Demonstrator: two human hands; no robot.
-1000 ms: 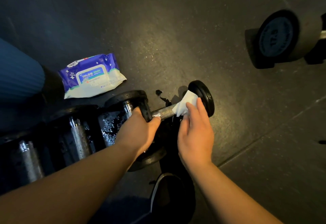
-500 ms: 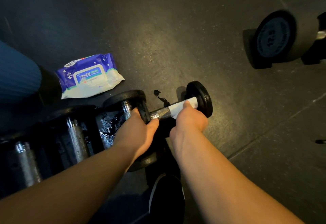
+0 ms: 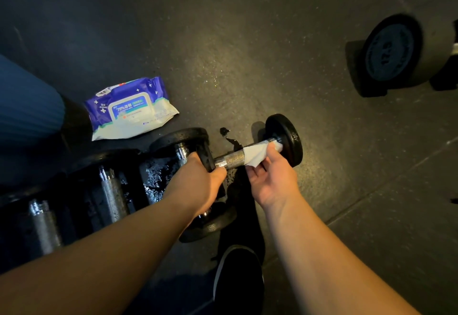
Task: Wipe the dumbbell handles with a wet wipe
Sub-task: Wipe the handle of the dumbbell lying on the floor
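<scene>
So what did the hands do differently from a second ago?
The right hand first closed over the wipe on the dumbbell handle, then rolled palm-up, fingers around the handle's far end. The left hand kept gripping the near plate. The wipes pack did not move.

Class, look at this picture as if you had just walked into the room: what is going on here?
A person is cleaning a small black dumbbell with a metal handle. The left hand grips its near weight plate to steady it, while the right hand wraps a white wet wipe around the handle's far end. The handle's middle shows bare. A purple and white pack of wipes lies on the dark floor, beside a row of larger dumbbells.
</scene>
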